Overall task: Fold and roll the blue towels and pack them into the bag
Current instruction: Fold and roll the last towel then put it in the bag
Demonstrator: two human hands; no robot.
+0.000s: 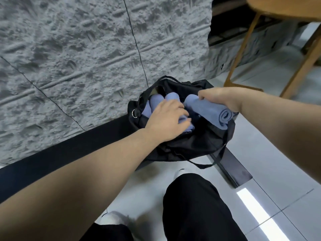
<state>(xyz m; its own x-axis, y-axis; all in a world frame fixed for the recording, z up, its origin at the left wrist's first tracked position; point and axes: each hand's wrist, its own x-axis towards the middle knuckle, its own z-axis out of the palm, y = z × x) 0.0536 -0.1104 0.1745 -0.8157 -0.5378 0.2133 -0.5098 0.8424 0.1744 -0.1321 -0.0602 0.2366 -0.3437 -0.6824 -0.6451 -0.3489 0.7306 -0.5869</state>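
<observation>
right hand grips rolled towel, spiral end toward camera | left hand fingers spread, in bag

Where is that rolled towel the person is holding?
In the head view, right of centre: the right hand grips the rolled towel over the black bag's right side.

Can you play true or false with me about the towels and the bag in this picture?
1. The soft black fabric bag sits on the floor. True.
2. The right hand holds a rolled blue towel. True.
3. The bag is empty. False: more rolled blue towels already lie inside.
4. The left hand is up in the air, away from the bag. False: it reaches into the bag onto the towels.
</observation>
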